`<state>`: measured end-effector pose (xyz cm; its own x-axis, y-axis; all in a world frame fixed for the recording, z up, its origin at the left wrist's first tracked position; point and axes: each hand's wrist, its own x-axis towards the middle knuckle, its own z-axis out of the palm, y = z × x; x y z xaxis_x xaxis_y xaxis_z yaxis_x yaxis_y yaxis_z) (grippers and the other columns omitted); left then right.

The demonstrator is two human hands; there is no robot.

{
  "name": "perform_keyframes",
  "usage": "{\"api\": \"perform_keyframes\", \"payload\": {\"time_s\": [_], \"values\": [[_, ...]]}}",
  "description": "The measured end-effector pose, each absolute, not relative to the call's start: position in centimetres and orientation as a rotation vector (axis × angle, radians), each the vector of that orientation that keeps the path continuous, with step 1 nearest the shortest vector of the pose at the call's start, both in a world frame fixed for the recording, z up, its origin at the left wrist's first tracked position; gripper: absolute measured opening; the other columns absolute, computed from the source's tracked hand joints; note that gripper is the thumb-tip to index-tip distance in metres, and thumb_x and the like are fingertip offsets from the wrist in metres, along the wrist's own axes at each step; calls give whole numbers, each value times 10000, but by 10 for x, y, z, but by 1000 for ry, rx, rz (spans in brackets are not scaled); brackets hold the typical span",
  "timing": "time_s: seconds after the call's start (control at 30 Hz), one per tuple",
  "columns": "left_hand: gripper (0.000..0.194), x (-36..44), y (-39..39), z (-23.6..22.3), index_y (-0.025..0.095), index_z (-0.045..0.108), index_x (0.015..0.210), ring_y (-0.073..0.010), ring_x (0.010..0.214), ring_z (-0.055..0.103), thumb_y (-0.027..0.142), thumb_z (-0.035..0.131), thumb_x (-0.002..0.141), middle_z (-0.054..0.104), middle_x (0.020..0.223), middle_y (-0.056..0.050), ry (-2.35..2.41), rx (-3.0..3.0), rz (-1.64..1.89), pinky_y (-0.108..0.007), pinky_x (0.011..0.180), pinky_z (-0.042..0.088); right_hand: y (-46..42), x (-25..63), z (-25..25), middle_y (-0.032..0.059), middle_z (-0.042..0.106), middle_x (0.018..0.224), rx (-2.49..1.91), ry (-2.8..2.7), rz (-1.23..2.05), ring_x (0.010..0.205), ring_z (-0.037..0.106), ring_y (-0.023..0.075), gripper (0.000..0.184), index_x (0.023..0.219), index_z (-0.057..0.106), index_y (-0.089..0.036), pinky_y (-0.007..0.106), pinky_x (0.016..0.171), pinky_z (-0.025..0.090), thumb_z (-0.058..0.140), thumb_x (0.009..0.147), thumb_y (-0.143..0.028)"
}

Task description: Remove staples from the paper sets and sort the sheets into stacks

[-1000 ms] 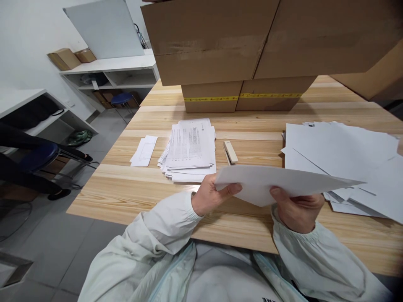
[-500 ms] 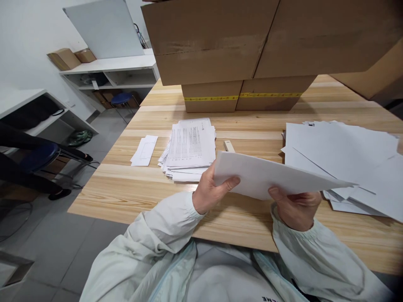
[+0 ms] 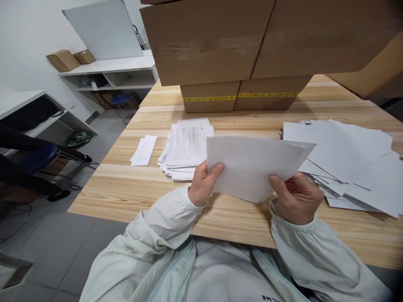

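White paper sheets are held up over the table's near part, blank on the side facing me. My left hand grips their left edge, thumb on the front. At the lower right edge, my right hand pinches them with thumb and fingers. How many sheets there are I cannot tell. Behind my left hand lies a stack of printed papers, partly covered by the held sheets. A loose pile of white papers spreads out to the right of my right hand.
Small white slips lie left of the printed stack on the wooden table. Large cardboard boxes are stacked at the back. Beyond the table's left edge are a blue stool and a person's legs.
The held sheets have turned more upright and flatter toward me, their right end drawn in. They now hide the pale object that showed behind them. Both hands keep their grip.
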<state>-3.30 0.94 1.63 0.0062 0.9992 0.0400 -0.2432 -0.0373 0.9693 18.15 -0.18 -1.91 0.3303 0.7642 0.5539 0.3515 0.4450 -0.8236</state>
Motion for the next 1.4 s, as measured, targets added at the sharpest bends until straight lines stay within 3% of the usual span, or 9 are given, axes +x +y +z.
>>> {"api": "perform_keyframes", "payload": {"time_s": [0.33,0.6,0.8,0.87,0.97,1.1,1.17,1.3,1.4], "values": [[538,-36,6,5,155,736,952,-201,848,634,669,674,807,737,899,-66,992,1232,1347,-321,775,511,-1,178,-23,28,760,809,-1068,-1247,387,682,684,206,182,871,764,-225,352,636,568,847,717,-274],[614,-35,0,6,158,717,960,-202,845,630,743,604,812,727,884,-60,989,1162,1258,-329,793,511,-1,181,-25,18,724,705,-1125,-1245,381,595,612,169,225,837,743,-213,313,558,506,841,707,-369],[644,-34,1,-3,151,706,944,-206,758,641,767,570,818,706,788,-56,999,1018,1200,-329,706,503,-3,183,-19,-6,590,584,-1274,-1255,401,516,461,113,253,810,740,-192,247,455,380,712,850,-440],[608,-34,4,-5,148,689,1014,-180,700,628,714,654,796,702,771,-43,951,976,1171,-309,674,494,-2,189,-17,-28,501,517,-1344,-1290,478,471,379,90,274,763,727,-182,228,402,297,718,850,-441],[699,-35,7,-7,173,562,1279,-117,583,557,544,801,737,650,687,33,914,946,1179,-260,628,464,0,199,-19,-35,504,505,-1369,-1314,704,442,398,89,282,770,723,-186,211,366,294,732,834,-461],[887,-35,3,-5,213,261,1551,-69,470,335,390,740,825,418,544,138,1000,1034,1218,-201,511,289,-4,208,-25,-37,581,533,-1332,-1279,899,414,454,99,266,810,723,-191,209,344,359,743,822,-456],[874,-33,-1,-5,224,220,1582,-77,479,298,374,692,862,381,551,133,1007,1076,1197,-213,508,260,-7,210,-28,-36,614,559,-1312,-1260,906,414,474,100,255,839,725,-192,203,342,377,736,831,-447],[517,-30,-6,-6,176,637,1298,-79,531,324,411,706,842,428,571,81,1001,1124,1058,-228,531,273,-14,218,-34,-32,601,557,-1350,-1217,910,434,495,105,298,774,696,-194,200,354,380,700,859,-479],[426,-29,-6,-9,131,747,1032,-83,580,467,460,774,764,580,659,10,897,996,736,-229,574,372,-19,228,-37,-34,567,524,-1424,-1240,999,412,470,102,354,716,666,-185,202,338,342,695,853,-511]]}}
